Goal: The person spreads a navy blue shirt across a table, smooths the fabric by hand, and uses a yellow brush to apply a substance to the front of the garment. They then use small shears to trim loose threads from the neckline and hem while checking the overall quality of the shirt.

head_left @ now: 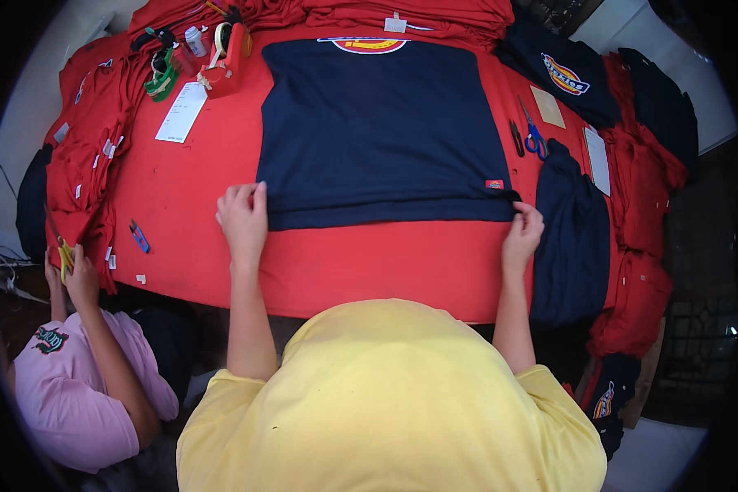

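Observation:
A navy shirt [377, 123] lies spread flat on the red-covered table, its bottom hem toward me. A printed logo shows at its far end, and a small red tag [494, 184] is near the right end of the hem. My left hand [243, 217] is closed at the hem's left corner, thumb and fingers pinching the edge. At the opposite corner, my right hand [523, 234] pinches the hem between thumb and curled fingers. The fabric along the hem forms a low fold between both hands.
Blue-handled scissors [535, 141] and another navy garment [570, 238] lie at right. Tape dispensers [224, 61], a paper slip [182, 112] and blue thread snips [139, 236] lie left. Red garments [82, 164] are piled around the edges. A co-worker in pink holds yellow-handled scissors [65, 257].

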Tool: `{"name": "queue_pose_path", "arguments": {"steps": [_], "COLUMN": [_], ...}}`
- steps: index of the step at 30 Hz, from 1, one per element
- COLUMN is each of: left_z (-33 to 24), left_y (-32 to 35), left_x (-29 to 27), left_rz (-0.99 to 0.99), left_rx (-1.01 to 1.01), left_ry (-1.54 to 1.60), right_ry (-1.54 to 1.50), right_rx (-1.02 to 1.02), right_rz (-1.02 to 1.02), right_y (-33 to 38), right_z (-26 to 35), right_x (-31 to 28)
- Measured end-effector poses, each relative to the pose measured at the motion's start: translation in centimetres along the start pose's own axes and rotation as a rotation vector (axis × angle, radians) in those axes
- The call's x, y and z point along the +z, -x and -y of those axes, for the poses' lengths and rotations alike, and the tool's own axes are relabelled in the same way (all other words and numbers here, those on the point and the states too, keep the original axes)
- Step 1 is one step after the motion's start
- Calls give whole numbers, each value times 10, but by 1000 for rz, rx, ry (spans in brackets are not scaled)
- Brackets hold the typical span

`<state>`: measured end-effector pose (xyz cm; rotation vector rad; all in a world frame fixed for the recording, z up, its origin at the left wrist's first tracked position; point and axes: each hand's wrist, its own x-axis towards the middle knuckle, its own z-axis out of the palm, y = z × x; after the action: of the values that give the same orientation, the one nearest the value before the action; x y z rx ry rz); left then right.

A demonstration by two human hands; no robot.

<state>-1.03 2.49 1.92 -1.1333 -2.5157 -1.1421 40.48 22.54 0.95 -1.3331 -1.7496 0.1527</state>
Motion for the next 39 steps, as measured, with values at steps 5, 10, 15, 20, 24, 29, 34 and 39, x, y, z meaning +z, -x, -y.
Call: {"name": "queue_pose_path", "arguments": {"steps": [5,10,15,20,24,29,34,39], "left_z": [-107,-159,-155,-172,-87,-111,-145,-150], "left_y": [-22,-10,-44,-49,-197,-218,-218,-274], "left_x": [35,121,115,114,7,-236,-292,-195], "left_rz": [210,869,1346,762,-365,-59,-431,-176], "left_rx": [507,524,494,318,810,483,601,639], "left_ry": [192,226,211,427,104,834,587,292], "right_ry": [-241,-201,-155,-53,-466,-905,-1092,283], "right_rx": [-372,-484,-624,-617,-100,-206,-203,-369], "right_rz": [358,463,529,604,692,-65,-140,507], "right_y": [43,67,64,39,-50,-173,-231,-294], "right_z": [101,140,137,126,107,76,123,165], "right_x": [40,89,77,72,-46,-231,-286,-158]}}
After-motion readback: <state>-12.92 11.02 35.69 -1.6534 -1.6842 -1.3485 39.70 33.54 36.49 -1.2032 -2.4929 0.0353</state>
